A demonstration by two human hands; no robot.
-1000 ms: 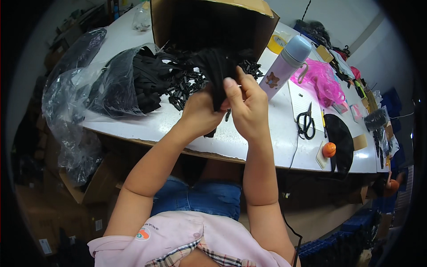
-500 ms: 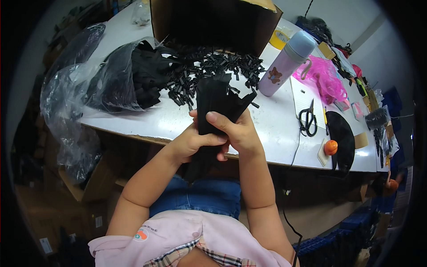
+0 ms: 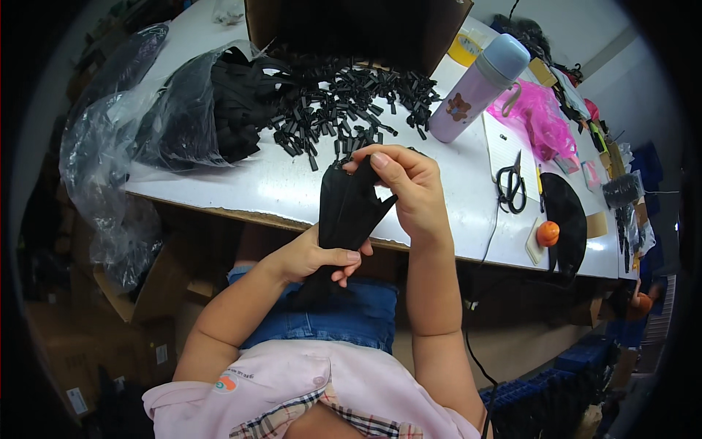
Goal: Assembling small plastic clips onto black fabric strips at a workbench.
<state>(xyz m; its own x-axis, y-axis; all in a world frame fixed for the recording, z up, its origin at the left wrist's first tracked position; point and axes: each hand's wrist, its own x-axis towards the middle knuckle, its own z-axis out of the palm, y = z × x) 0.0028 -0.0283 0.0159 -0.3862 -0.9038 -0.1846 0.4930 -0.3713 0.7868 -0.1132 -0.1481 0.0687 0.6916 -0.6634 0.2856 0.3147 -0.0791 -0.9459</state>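
Note:
A bundle of flat black fabric strips (image 3: pixel 341 208) hangs over the table's near edge, its upper ends fanned apart. Wrapped round its lower part is my left hand (image 3: pixel 307 256), thumb lying across the front. My right hand (image 3: pixel 418 192) pinches the top end of one or more strips between thumb and fingers; how many I cannot tell. Just beyond lies a spread of small black plastic pieces (image 3: pixel 340 110). More black strips (image 3: pixel 238 110) spill out of a clear plastic bag (image 3: pixel 179 121) on the left.
An open cardboard box (image 3: pixel 358 29) stands at the back. To the right are a lilac flask (image 3: pixel 468 95), black scissors (image 3: pixel 510 186), a notebook (image 3: pixel 504 146), a pink plastic bag (image 3: pixel 537 121) and a small orange round object (image 3: pixel 548 234). A dark cord hangs off the front edge.
My right hand has left the bundle's middle and moved up to its top end, where it now pinches strips. The left hand, still round the bundle, has shifted slightly lower.

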